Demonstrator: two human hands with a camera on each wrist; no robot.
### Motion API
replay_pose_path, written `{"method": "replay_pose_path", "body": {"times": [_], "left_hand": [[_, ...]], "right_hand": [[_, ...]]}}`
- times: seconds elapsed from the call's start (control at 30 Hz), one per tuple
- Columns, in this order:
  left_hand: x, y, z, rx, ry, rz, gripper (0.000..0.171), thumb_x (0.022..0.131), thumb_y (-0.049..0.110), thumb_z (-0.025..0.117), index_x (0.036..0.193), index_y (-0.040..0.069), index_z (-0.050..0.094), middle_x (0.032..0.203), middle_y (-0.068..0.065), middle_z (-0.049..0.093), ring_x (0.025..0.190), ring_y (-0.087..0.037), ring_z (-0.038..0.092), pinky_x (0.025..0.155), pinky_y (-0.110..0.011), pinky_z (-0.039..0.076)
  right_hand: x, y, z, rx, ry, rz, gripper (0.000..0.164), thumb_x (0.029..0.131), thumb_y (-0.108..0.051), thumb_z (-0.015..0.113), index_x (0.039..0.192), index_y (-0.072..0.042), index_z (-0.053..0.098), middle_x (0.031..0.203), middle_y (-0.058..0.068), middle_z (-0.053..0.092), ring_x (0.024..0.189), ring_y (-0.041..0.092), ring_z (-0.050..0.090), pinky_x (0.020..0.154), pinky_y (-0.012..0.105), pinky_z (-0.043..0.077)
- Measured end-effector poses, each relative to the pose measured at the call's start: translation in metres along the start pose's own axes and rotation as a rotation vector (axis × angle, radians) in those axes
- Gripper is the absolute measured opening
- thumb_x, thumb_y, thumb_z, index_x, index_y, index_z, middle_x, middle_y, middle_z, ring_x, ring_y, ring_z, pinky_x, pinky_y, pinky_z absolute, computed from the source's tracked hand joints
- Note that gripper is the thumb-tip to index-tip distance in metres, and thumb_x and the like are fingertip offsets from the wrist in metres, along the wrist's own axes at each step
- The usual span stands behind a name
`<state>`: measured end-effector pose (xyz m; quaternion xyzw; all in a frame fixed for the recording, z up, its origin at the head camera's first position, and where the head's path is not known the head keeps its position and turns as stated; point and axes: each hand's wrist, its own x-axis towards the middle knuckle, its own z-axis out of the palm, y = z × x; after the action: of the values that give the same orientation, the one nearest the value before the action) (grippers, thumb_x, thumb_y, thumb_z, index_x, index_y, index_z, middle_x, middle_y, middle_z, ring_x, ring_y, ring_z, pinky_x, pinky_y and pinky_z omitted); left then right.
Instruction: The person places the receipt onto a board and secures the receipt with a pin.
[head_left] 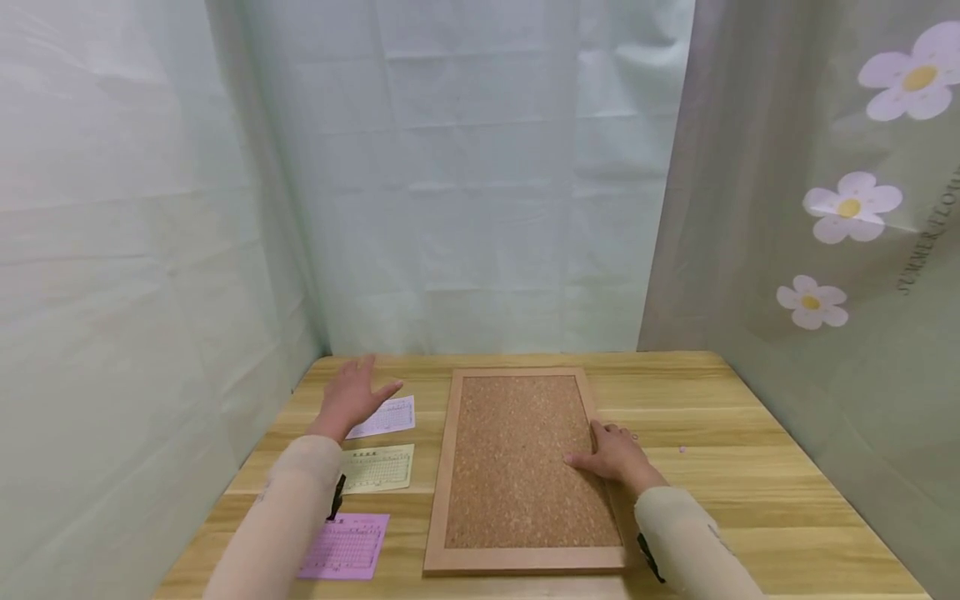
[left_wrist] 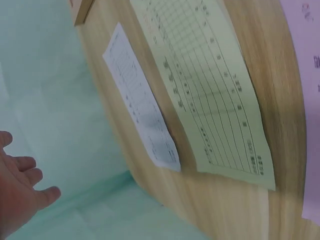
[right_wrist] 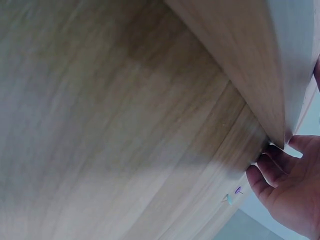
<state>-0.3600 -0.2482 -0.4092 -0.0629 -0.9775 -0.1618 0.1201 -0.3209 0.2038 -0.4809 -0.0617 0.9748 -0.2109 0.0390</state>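
A cork board (head_left: pixel 525 475) with a light wooden frame lies on the table. My right hand (head_left: pixel 618 457) grips its right edge, thumb over the top and fingers along the outer side; in the right wrist view the fingers (right_wrist: pixel 270 172) curl at the frame's side (right_wrist: pixel 240 65). At the far left, my left hand (head_left: pixel 348 400) hovers with fingers spread, holding nothing. Beneath and beside it lies a pale lavender printed slip (head_left: pixel 396 415). Nearer me are a pale green slip (head_left: pixel 386 468) and a purple slip (head_left: pixel 345 548), partly covered by the left forearm.
Two small push pins, one purple (right_wrist: pixel 238 190) and one teal (right_wrist: pixel 229 199), are on the table past the right hand. The wood-grain table (head_left: pixel 750 500) is bounded by pale curtains (head_left: pixel 487 208) at the back and sides.
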Motion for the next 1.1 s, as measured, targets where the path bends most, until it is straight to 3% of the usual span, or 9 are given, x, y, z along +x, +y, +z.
{"method": "replay_pose_path", "body": {"times": [0.23,0.63,0.8,1.1], "left_hand": [[-0.004,-0.020,-0.011,-0.106,-0.035,-0.049,0.088,0.098,0.051,0.054,0.151,-0.011,0.023,0.150,-0.038,0.027,0.138,-0.054,0.024,0.110,-0.063,0.022],[-0.013,-0.042,-0.011,-0.290,-0.070,-0.232,0.090,0.099,0.047,0.056,0.152,-0.012,0.013,0.154,-0.037,0.017,0.141,-0.053,0.016,0.113,-0.062,0.015],[-0.015,-0.048,-0.010,-0.316,-0.087,-0.282,0.091,0.099,0.049,0.054,0.153,-0.010,0.011,0.155,-0.037,0.014,0.142,-0.053,0.014,0.113,-0.062,0.015],[-0.021,-0.064,-0.007,-0.346,-0.068,-0.368,0.084,0.100,0.044,0.053,0.149,-0.016,0.019,0.151,-0.040,0.020,0.139,-0.055,0.018,0.112,-0.061,0.018]], "right_hand": [[-0.002,0.000,-0.001,0.010,-0.002,0.001,0.097,0.084,-0.058,0.071,0.146,0.009,0.038,0.137,0.039,0.043,0.127,0.057,0.039,0.102,0.066,0.032],[0.001,0.003,0.001,0.002,0.007,-0.001,0.097,0.084,-0.059,0.070,0.146,0.009,0.038,0.138,0.038,0.043,0.128,0.057,0.037,0.103,0.066,0.030],[0.001,0.004,0.001,0.008,0.002,0.007,0.098,0.084,-0.059,0.070,0.147,0.008,0.037,0.139,0.037,0.042,0.129,0.057,0.036,0.102,0.066,0.031],[0.002,0.002,0.002,0.013,0.003,0.016,0.098,0.083,-0.059,0.072,0.148,0.006,0.037,0.140,0.036,0.043,0.130,0.055,0.037,0.103,0.065,0.031]]}}
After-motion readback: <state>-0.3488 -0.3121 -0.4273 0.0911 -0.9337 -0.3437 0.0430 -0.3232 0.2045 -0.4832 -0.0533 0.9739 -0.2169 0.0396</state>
